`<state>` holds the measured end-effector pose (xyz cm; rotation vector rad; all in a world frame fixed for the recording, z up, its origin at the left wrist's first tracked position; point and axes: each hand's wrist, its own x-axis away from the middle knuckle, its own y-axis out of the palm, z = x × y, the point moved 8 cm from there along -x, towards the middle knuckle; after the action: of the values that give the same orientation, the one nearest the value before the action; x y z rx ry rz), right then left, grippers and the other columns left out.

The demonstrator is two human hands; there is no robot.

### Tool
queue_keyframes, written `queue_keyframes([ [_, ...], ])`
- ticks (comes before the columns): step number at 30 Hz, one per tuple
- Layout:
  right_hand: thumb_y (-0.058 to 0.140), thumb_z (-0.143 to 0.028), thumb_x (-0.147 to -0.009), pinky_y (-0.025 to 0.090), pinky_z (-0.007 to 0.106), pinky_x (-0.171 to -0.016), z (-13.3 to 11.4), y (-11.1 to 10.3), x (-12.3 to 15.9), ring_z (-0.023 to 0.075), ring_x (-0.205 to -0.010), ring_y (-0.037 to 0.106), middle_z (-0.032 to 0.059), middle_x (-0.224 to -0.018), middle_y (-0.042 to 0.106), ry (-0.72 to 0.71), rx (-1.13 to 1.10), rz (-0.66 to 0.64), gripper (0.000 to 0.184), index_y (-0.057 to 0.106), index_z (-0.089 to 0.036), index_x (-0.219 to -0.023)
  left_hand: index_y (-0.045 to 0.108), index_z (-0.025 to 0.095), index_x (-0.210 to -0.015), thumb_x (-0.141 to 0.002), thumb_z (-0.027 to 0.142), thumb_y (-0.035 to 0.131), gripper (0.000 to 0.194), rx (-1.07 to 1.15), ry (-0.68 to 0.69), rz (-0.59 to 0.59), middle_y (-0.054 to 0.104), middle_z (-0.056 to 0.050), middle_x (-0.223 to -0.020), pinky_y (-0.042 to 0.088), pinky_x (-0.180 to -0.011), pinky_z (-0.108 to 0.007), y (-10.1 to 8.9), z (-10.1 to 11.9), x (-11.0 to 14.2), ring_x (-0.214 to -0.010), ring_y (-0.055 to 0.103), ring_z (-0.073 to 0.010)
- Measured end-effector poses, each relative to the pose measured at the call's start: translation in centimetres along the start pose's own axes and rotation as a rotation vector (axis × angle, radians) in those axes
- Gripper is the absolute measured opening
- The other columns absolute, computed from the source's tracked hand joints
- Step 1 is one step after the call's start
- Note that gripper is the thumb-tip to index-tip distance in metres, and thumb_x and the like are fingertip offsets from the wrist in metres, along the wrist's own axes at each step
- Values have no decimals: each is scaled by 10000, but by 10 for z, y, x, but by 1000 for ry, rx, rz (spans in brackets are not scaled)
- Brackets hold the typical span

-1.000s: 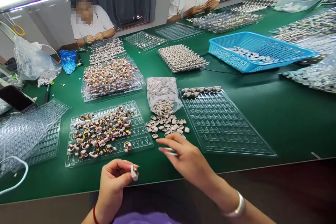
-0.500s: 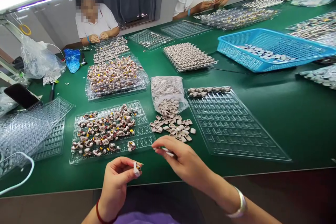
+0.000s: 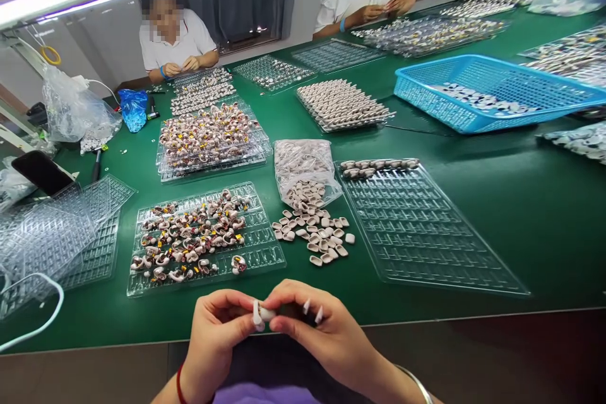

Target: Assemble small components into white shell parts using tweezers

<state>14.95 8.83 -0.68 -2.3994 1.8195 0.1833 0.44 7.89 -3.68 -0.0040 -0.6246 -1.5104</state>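
Observation:
Near the table's front edge my left hand pinches a small beige earphone piece between thumb and fingers. Against its right side, my right hand presses a small beige shell, pinched at the fingertips. Two pale pointed tips stick out between the curled fingers of that hand; what they belong to is hidden. Beyond the hands lies a clear tray with many wired earphone pieces. Loose beige shells spill from a plastic bag to its right.
A clear tray at right holds shells along its far edge. Behind stand stacked earphone trays, a tray of shells and a blue basket. Clear trays and a phone lie left. Two people sit across the table.
My right hand has come back from beside the loose shells to my left hand, bringing a shell against the earphone piece. My left hand has stayed nearly in place.

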Motion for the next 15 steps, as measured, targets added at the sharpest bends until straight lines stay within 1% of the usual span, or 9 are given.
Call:
queue_keyframes([
  [5, 668, -246, -860, 526, 245, -609, -7, 0, 0, 156, -661, 659, 27, -755, 709, -82, 46, 30, 61, 710, -201, -854, 803, 184, -672, -551, 192, 893, 151, -80, 42, -26, 790, -52, -686, 558, -634, -220, 1, 3, 1, -640, 706, -170],
  [9, 653, -244, -868, 534, 246, -600, -7, -2, 3, 160, -654, 661, 27, -740, 704, -115, 89, 99, 69, 708, -203, -867, 817, 192, -748, -620, 201, 855, 133, -162, 70, -30, 800, -62, -749, 563, -690, -239, 1, 6, 4, -704, 719, -192],
  [12, 640, -264, -877, 537, 254, -609, -3, -2, 4, 168, -666, 661, 34, -747, 702, -96, 73, 133, 96, 711, -201, -861, 811, 188, -744, -615, 180, 855, 136, -165, 79, -6, 799, -56, -758, 564, -696, -243, -1, 5, 4, -703, 717, -190],
  [15, 647, -307, -872, 527, 249, -584, 4, -1, 5, 166, -644, 642, 31, -727, 684, -24, 18, 149, 137, 716, -194, -836, 798, 192, -740, -585, 180, 875, 174, -100, 67, 5, 796, -41, -746, 566, -680, -236, -3, 1, 3, -703, 717, -182],
])
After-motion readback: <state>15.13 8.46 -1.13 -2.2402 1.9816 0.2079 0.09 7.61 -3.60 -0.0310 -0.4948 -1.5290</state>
